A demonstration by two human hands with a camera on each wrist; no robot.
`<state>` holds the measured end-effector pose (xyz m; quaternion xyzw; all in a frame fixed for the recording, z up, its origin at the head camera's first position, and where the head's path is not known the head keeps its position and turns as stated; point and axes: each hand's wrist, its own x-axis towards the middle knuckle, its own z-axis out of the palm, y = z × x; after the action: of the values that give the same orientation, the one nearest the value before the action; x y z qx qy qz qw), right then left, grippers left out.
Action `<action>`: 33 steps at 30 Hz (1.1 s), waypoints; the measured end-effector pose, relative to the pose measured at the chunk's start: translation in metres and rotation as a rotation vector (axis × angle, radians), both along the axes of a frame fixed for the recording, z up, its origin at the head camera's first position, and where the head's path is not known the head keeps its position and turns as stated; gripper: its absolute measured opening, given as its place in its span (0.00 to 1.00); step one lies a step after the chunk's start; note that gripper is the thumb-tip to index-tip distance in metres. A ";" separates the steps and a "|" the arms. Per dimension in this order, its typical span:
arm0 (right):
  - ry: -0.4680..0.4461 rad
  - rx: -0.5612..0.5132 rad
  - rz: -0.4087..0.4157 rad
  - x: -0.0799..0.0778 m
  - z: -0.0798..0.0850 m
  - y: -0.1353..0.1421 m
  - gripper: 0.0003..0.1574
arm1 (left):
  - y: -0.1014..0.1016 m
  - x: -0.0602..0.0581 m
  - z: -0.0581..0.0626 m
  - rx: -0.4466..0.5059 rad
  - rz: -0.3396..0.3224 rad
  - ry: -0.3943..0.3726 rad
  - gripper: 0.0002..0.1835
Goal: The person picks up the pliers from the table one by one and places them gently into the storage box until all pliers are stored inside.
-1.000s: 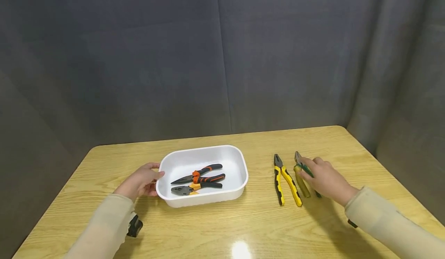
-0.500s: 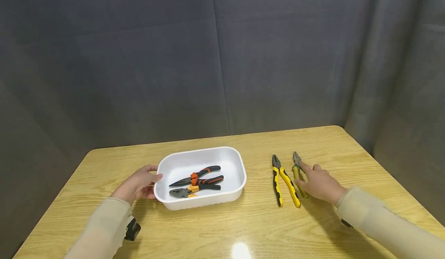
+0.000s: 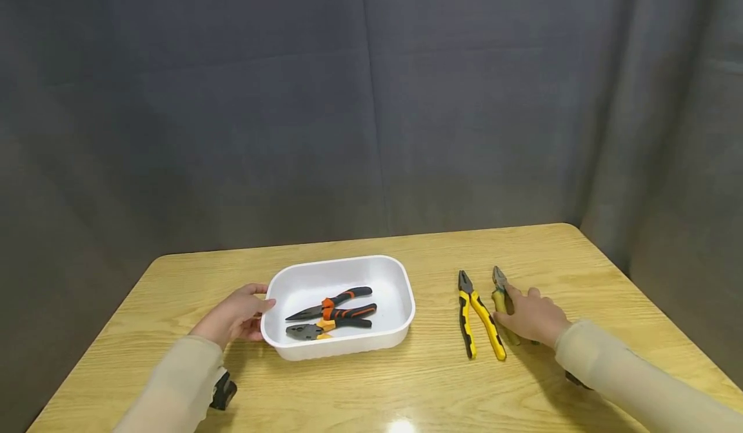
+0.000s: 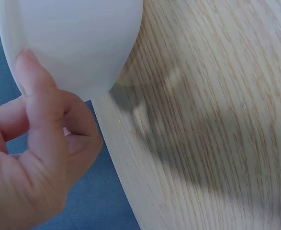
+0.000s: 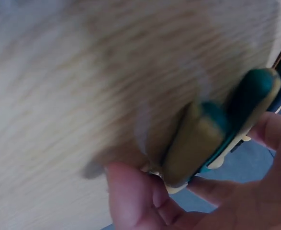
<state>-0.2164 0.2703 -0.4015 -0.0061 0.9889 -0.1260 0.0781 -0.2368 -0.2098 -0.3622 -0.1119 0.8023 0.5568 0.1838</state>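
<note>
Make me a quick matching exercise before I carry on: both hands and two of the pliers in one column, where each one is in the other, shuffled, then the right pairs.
Things
1. left hand
2. right hand
3. yellow-and-black pliers
4. pointed-nose pliers

Places
A. on the wooden table, between the white tray and the green-and-yellow pliers
B. lying inside the white tray
C. at the green-and-yellow pliers
D. holding one end of the white tray

Pairs: 1-D, 2-C, 3-A, 4-B
</note>
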 end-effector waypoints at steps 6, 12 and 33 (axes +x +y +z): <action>-0.003 -0.001 0.003 -0.001 -0.003 0.004 0.48 | 0.003 -0.001 0.001 0.000 -0.002 -0.006 0.23; -0.007 -0.010 0.001 0.000 -0.001 0.010 0.47 | 0.009 -0.005 0.001 0.013 -0.008 0.006 0.23; 0.136 -0.037 0.023 -0.007 -0.003 0.006 0.36 | 0.004 -0.001 0.002 -0.046 0.020 -0.006 0.22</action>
<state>-0.2231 0.2764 -0.4049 -0.0275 0.9894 -0.1424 0.0121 -0.2383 -0.2063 -0.3601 -0.1259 0.8131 0.5399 0.1779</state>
